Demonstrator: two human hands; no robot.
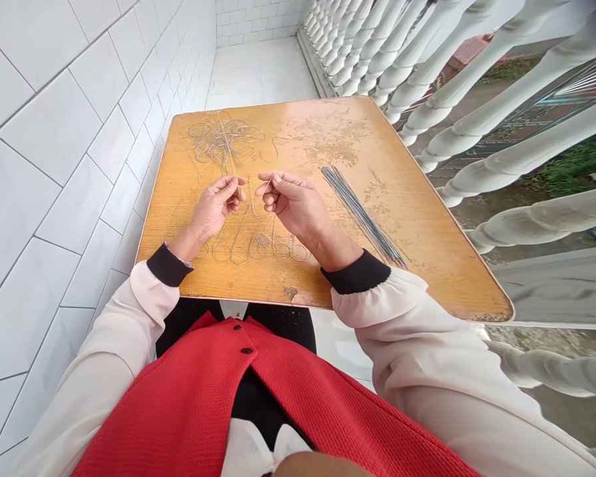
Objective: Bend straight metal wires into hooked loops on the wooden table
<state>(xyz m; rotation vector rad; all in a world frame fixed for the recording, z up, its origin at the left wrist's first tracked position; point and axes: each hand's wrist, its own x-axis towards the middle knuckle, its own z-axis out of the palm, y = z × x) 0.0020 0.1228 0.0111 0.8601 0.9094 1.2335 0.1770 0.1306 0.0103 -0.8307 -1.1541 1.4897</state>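
Observation:
My left hand [212,209] is closed in a pinch on a thin pale wire [227,143], whose length runs up and away over the far left of the table. A short gap to the right, my right hand [300,204] has thumb and forefinger pressed together on a short, thin wire-like piece [268,183]. Whether that piece joins the left hand's wire, I cannot tell. Beneath and in front of both hands lie several bent wire loops [238,252]. A loose tangle of thin wire [209,140] rests beyond my left hand.
The worn wooden table [437,265] carries a bundle of straight dark metal rods [360,212] to the right of my right hand. A white tiled wall [74,146] rises on the left. White balusters [442,146] line the right side.

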